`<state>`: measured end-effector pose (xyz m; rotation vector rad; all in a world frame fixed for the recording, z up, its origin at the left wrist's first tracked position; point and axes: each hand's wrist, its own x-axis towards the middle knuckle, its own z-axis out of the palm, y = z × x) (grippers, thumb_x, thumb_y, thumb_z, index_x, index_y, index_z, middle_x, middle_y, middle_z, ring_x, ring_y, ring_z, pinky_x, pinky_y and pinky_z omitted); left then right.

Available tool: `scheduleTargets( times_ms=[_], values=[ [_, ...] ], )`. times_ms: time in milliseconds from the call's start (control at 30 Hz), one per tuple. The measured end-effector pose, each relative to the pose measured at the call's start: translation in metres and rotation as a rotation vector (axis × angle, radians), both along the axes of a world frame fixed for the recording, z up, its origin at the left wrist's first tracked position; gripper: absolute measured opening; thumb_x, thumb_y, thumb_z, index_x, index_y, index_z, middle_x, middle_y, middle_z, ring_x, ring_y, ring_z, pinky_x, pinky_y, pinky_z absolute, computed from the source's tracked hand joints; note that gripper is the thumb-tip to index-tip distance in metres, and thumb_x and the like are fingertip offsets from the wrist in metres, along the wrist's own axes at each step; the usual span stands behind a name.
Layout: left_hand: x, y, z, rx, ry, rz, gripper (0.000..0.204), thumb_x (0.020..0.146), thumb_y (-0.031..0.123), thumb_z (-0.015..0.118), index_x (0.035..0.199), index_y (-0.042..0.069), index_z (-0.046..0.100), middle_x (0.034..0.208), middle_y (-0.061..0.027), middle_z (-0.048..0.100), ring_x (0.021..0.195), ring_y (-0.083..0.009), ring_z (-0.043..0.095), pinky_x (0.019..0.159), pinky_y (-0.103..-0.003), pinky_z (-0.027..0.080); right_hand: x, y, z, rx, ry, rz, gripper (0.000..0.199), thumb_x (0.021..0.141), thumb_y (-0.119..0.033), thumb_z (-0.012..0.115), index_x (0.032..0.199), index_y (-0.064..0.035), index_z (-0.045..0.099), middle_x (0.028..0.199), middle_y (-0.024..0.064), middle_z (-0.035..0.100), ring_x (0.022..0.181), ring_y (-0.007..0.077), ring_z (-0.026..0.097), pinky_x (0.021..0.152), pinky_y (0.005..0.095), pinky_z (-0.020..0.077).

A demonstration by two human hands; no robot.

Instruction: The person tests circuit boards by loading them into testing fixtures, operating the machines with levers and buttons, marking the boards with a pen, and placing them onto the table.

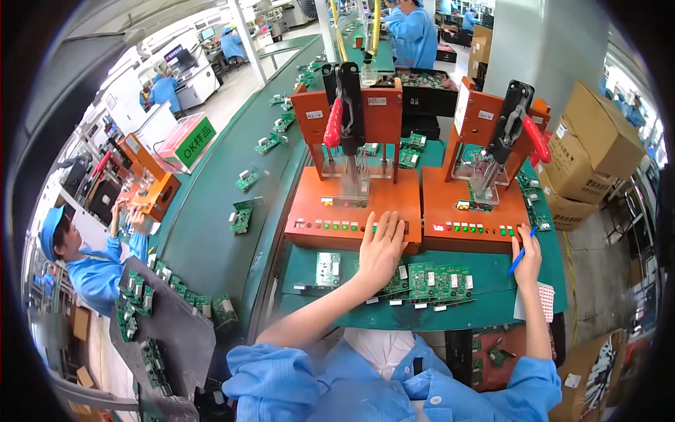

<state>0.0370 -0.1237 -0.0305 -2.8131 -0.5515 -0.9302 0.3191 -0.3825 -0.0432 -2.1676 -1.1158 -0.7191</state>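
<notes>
Near the middle of the frame, the left hand [383,250] is open and empty, its fingers over the front edge of the left orange box with buttons [351,213]; this box lies just above it, long side across. At centre right, the right hand [529,259] grips a slanting blue pen [517,262] beside the right orange box [485,216]. I count two boxes before this person, one pen; the overlapping green circuit boards [439,281] I cannot count.

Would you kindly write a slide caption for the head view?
Left hand on one orange fixture; right hand, holding a blue pen, at a second fixture.
</notes>
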Motion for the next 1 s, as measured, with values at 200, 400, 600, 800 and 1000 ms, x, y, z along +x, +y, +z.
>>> scheduleTargets(
  times_ms=[200,400,600,800,1000],
  values=[
    [0.001,0.009,-0.001,-0.027,-0.080,-0.087,0.035,0.086,0.020,0.069,0.118,0.006,0.066,0.134,-0.0162,0.059,0.131,-0.0327,0.049,0.114,-0.053,0.031,-0.007,-0.009,0.001,-0.038,-0.171,-0.012,0.030,0.090,-0.008,0.070,0.118,0.0010,0.066,0.121,0.0222,0.067,0.114,0.0383,0.063,0.097,0.0430,0.0500],
    [-0.013,0.072,0.090,-0.176,-0.618,-0.102,0.062,0.089,0.011,0.067,0.142,-0.009,0.041,0.139,-0.0252,0.052,0.128,-0.0420,0.050,0.110,-0.048,0.035,-0.001,0.030,0.076,0.369,0.144,0.151,0.051,0.091,0.002,0.066,0.140,-0.0008,0.052,0.138,0.0160,0.059,0.127,0.0279,0.058,0.104,0.0386,0.0469],
    [0.003,0.133,0.175,-0.167,-0.870,-0.560,0.053,0.107,0.036,0.040,0.133,-0.009,0.048,0.134,-0.0220,0.058,0.130,-0.0321,0.052,0.117,-0.045,0.024,0.024,0.112,0.192,0.439,-0.265,0.559,0.042,0.103,-0.021,0.057,0.137,0.0017,0.050,0.141,0.0194,0.055,0.130,0.0277,0.054,0.106,0.0422,0.0446],
    [0.031,0.183,0.330,-0.758,-0.516,-0.087,0.044,0.103,0.039,0.052,0.106,0.001,0.074,0.079,-0.0068,0.071,0.070,-0.0122,0.064,0.068,-0.028,0.048,0.061,0.164,0.336,0.415,0.628,0.375,0.057,0.086,-0.062,0.067,0.094,-0.0057,0.071,0.065,0.0036,0.065,0.055,0.0076,0.057,0.055,0.0208,0.0437],
    [0.026,0.243,0.272,-0.917,-0.582,0.128,0.032,0.098,0.026,0.063,0.116,0.001,0.070,0.093,-0.0082,0.071,0.081,-0.0121,0.065,0.076,-0.027,0.049,0.109,0.160,0.272,0.533,-0.008,0.225,0.027,0.093,-0.032,0.072,0.085,-0.0062,0.069,0.061,-0.0073,0.047,0.055,0.0027,0.044,0.050,0.0200,0.0329]
  ],
)
